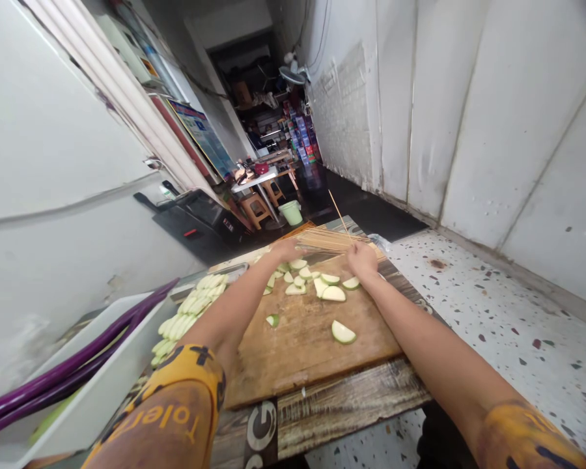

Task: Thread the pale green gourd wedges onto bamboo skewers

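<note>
— Skewers (329, 240) first: where are they?

— I see the bundle lying at the far edge of the cutting board (303, 345), both hands up against it.

— Start from the left.

— Purple eggplants (73, 368) lie in a white tray (102, 384); beside it, sliced pieces are lined up in a row (188, 312). My left hand (286, 249) rests on the pile of slices (305, 279), just touching the bundle; I cannot tell how its fingers sit.

— And the right?

— My right hand (362, 258) pinches one stick (339, 213) that points up and away, fingers curled together.
</note>
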The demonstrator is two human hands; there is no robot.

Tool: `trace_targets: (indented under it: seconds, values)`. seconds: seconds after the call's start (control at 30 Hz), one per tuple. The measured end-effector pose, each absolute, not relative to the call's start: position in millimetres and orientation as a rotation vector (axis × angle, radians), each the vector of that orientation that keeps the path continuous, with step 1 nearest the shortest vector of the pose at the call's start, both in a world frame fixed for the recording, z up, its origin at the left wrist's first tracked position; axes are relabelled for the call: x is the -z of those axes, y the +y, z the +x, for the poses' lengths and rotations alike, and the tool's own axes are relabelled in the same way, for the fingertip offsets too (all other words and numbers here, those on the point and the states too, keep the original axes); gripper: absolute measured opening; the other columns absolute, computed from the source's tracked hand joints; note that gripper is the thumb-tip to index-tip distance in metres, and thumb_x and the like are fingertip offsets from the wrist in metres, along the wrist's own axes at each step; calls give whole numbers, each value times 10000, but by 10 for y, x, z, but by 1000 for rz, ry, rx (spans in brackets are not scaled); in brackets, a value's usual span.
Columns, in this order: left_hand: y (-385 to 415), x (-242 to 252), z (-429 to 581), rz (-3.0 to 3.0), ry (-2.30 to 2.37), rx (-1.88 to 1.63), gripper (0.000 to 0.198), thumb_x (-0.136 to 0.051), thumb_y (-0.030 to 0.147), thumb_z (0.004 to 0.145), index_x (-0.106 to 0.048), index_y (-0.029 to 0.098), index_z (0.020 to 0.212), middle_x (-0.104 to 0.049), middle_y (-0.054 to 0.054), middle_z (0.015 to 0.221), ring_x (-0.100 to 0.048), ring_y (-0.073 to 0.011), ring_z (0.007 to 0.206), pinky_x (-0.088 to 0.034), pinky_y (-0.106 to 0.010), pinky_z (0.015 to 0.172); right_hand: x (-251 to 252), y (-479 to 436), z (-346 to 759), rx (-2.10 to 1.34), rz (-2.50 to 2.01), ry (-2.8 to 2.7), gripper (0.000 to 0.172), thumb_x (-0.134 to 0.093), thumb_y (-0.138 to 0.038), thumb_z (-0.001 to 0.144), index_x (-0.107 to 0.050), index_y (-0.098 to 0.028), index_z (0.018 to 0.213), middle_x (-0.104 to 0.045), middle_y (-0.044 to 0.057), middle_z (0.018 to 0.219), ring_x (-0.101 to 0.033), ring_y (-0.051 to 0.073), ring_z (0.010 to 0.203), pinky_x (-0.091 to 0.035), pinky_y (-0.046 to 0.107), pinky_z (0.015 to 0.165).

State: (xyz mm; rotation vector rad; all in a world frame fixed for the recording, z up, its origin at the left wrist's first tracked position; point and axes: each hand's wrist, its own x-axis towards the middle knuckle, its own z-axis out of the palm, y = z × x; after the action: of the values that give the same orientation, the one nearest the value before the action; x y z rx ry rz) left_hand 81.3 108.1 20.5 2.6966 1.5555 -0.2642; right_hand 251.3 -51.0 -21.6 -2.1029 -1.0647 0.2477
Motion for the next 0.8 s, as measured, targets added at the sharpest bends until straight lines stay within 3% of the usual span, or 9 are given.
trace_targets:
  seconds: [0.27,0.53,0.67,0.8]
  values:
    - [1194,23,957,2620,1751,241,702,-577,539,634,-438,143,1197,-523,-161,1219,-532,-250,1063,-422,-268,816,212,-516,2508,-251,-2102,-1066,288,-373,-256,816,-641,-156,847,-662,94,840,-576,174,796,-379,231,648]
    - [1127,-66,991,2630,1687,292,506,-622,329,620,-559,192,1103,-590,-109,1143,-559,-239,1026,-433,-239,809,194,-523,2506,-249,-2097,-1076,290,-361,-245,817,-637,-157,826,-661,93,830,-576,176,777,-370,238,642]
    - [993,-247,914,2567,1666,298,583,-587,326,630,-502,197,1192,-605,-84,1113,-609,-192,880,-475,-209,661,222,-500,2513,-245,-2102,-1073,305,-349,-248,827,-634,-144,865,-658,107,852,-577,182,791,-367,240,639]
    - [814,-442,790,2472,1459,376,514,-549,342,650,-539,224,1150,-643,-38,980,-606,-153,778,-460,-179,541,248,-484,2522,-248,-2107,-1076,300,-362,-251,822,-636,-139,870,-658,107,842,-579,181,782,-366,236,627]
